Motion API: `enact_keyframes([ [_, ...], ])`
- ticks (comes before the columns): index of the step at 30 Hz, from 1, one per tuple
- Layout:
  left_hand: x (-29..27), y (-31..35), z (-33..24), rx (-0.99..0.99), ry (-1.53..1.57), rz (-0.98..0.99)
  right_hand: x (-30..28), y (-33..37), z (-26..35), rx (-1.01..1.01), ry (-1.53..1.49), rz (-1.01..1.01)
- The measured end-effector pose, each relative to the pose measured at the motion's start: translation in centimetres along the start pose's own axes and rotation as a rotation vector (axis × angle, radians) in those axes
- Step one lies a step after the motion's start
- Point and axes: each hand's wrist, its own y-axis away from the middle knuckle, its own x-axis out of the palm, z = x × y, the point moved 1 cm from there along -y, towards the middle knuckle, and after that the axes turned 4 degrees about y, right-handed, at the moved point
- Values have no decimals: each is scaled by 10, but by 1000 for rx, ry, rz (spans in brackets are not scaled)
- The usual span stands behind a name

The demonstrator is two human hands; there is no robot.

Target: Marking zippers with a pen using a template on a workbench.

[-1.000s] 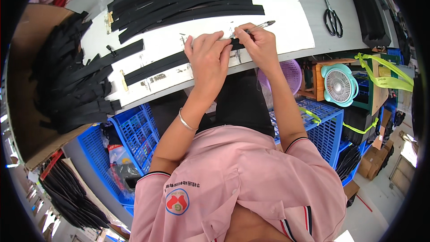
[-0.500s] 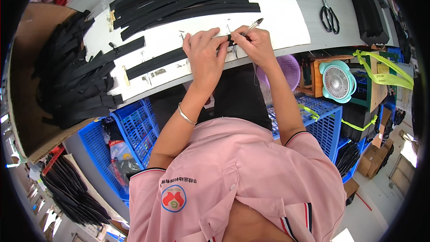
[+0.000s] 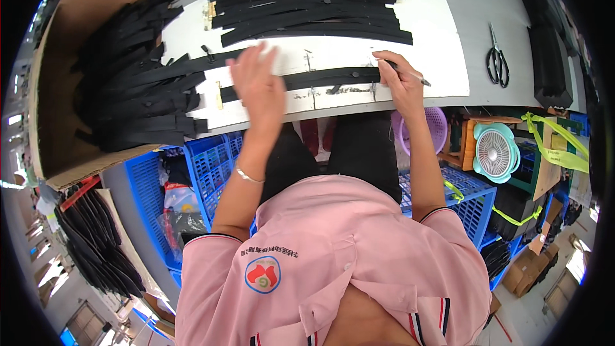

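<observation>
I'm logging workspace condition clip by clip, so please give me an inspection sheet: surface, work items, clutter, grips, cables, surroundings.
Surface: grey table with a white board on it, dark smudges along its near part.
Work items: one black strip laid across the board; a pile of black strips beyond it; a pen.
Clutter: cardboard box at left, overflowing with more strips; scissors lying at right.
Left grip: motion-blurred over the board; contact can't be told.
Right grip: closed on the pen, by the laid strip's right end.
Cables: nothing seen.
Surroundings: purple basket, teal fan and blue crates below table level.
</observation>
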Motion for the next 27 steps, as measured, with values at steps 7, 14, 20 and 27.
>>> enact_keyframes([
  [7,-47,-24,115,-72,-232,110,19,-10,12,-430,681,-12],
  [14,-50,-49,80,24,-58,138,30,-54,10,-367,764,-189],
  [20,-21,-35,-11,3,302,516,24,-36,14,-246,457,-189],
  [27,32,-24,-58,61,407,538,27,44,24,-395,622,-246],
])
